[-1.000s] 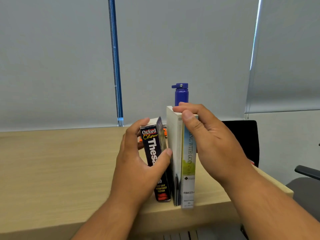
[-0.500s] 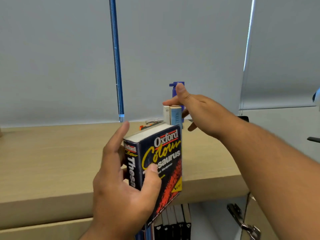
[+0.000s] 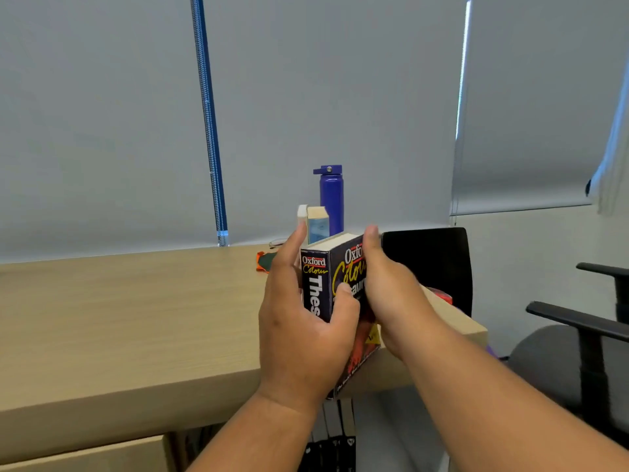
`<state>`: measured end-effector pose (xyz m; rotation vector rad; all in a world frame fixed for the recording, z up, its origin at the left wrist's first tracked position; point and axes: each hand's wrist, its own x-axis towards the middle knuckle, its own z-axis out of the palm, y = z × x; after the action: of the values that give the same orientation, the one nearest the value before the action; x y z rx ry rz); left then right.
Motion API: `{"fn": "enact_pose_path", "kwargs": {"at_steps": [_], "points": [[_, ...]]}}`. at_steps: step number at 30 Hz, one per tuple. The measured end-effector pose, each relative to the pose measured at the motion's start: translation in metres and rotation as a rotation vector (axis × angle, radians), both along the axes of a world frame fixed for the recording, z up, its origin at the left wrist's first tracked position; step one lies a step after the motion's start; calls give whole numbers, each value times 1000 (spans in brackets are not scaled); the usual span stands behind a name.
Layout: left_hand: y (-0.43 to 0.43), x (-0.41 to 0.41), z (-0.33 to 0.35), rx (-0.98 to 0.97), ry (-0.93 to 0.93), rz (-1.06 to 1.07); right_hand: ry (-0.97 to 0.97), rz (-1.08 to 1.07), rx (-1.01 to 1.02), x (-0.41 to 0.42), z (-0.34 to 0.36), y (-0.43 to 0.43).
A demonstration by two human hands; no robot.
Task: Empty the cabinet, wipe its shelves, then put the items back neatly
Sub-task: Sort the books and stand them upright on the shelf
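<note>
Gripping thick dark-blue Oxford thesaurus paperback (image 3: 316, 284) two-handed: left hand (image 3: 303, 335) wrapped round spine, right hand (image 3: 391, 301) clasping front cover, held upright over front edge of pale wooden cabinet top (image 3: 136, 318). Just behind, two upright pale books (image 3: 315, 223) and tall blue metal bottle (image 3: 332, 202) on that top. Below, dark book spines (image 3: 335, 447) on a shelf; probably mid-task, emptying or restocking unclear.

thesaurus (image 3: 321, 287) spine "Oxford Colour", cover "Oxford"
</note>
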<state>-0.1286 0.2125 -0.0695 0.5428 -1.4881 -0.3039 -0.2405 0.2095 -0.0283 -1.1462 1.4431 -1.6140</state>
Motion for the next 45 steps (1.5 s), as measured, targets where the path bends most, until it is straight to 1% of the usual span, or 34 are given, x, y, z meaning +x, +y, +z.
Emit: {"fn": "enact_pose_path", "kwargs": {"at_steps": [2, 4, 6, 9, 10, 11, 13, 14, 15, 17, 18, 19, 21, 23, 25, 30, 33, 35, 37, 40, 43, 45], "points": [[-3, -2, 0, -37, 15, 7, 1, -37, -46, 2, -2, -8], [-8, -1, 3, -24, 58, -33, -43, -54, -62, -2, 1, -16], [-18, 4, 7, 69, 60, -84, -93, -43, -61, -9, 3, -26], [-41, 7, 5, 273, -67, -228, -156, -7, -33, -18, 4, -44], [-47, 7, 2, 330, -90, -276, -130, -17, -48, -18, 3, -49], [-51, 6, -1, 377, -92, -314, -46, -68, -93, -19, 0, -55], [-55, 6, -2, 443, -52, -382, 232, -274, -222, -20, -6, -55], [-57, 7, -4, 461, -34, -418, 330, -338, -286, -19, -10, -49], [-59, 6, -1, 473, -33, -445, 364, -332, -330, -18, -15, -42], [-65, 4, 1, 477, -31, -458, 279, -224, -382, -14, -22, -26], [-68, 2, 1, 471, 4, -452, 236, -180, -404, -14, -23, -20], [-70, 1, 1, 479, 34, -466, 220, -147, -422, -15, -25, -17], [-67, 3, -4, 521, 27, -544, 228, -71, -436, -16, -28, -13], [-63, 9, -6, 525, 8, -547, 277, -2, -400, -13, -37, -11], [-62, 12, -5, 507, -25, -491, 334, 20, -365, -9, -47, -8], [-72, 7, -8, 560, -38, -425, 335, 99, -276, -12, -44, -9], [-73, 2, -3, 638, -11, -456, 351, 143, -217, -16, -39, -12], [-72, 2, -1, 656, -7, -473, 320, 186, -211, -16, -40, -10], [-70, 3, -2, 630, -24, -449, 296, 201, -230, -17, -42, -11], [-67, 2, -2, 624, 8, -476, 242, 161, -229, -19, -45, -16], [-64, 3, 1, 600, 11, -488, 302, 153, -221, -17, -40, -18], [-63, 5, 1, 594, 18, -480, 285, 144, -221, -19, -40, -20]]}}
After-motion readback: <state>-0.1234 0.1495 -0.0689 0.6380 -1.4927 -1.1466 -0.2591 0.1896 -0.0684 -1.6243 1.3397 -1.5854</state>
